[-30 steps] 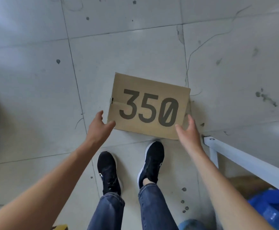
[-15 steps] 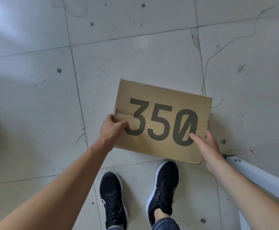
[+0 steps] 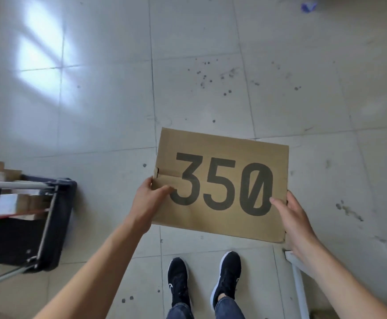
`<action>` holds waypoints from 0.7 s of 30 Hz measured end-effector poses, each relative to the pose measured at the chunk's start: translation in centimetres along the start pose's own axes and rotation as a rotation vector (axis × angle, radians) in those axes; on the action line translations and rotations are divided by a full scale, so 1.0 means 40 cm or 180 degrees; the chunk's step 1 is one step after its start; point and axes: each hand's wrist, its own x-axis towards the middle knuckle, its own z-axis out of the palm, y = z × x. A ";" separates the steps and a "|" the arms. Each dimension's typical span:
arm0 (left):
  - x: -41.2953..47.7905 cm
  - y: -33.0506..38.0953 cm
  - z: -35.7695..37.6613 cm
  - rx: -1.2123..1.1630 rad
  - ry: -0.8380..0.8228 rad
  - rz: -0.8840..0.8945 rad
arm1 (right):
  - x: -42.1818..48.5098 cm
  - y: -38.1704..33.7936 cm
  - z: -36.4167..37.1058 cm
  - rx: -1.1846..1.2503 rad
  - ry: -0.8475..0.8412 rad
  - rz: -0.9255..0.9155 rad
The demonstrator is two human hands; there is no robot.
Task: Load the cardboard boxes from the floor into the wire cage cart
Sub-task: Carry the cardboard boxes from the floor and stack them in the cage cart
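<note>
**Box held in both hands above the floor**

Left hand (image 3: 150,199) grips the left short edge of the cardboard box (image 3: 220,185), thumb on top near the printed "3", other fingers hidden under or behind the edge. Right hand (image 3: 296,224) clamps the right short edge, thumb tip on the lid by the "0", palm against the side. Both hands closed on the box. Box lid faces up, flat, slightly tilted, big dark "350" printed across it, a small tab notch on the left edge. It sits in the air in front of the person, over the grey tiled floor (image 3: 210,65), ahead of the two black shoes (image 3: 179,282).

Left of frame: a cart (image 3: 47,226) with a dark base and metal bars, several boxes (image 3: 15,199) blurred inside it. Lower right: a white frame (image 3: 299,279), only partly in view. Floor has dark spots and a light patch at upper left.
</note>
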 end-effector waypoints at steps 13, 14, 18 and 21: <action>-0.857 0.308 -0.398 -0.0237 0.1704 0.0682 | -0.730 -0.550 -0.093 -0.0636 -0.0321 -0.1469; -0.906 0.299 -0.418 -0.0270 0.1879 0.0716 | -0.768 -0.568 -0.089 -0.0757 -0.0371 -0.1618; -1.086 0.247 -0.494 -0.0454 0.2345 0.0749 | -0.919 -0.645 -0.067 -0.1152 -0.0566 -0.2182; -1.236 0.178 -0.555 -0.0703 0.2703 0.0735 | -1.052 -0.688 -0.018 -0.1329 -0.0824 -0.2697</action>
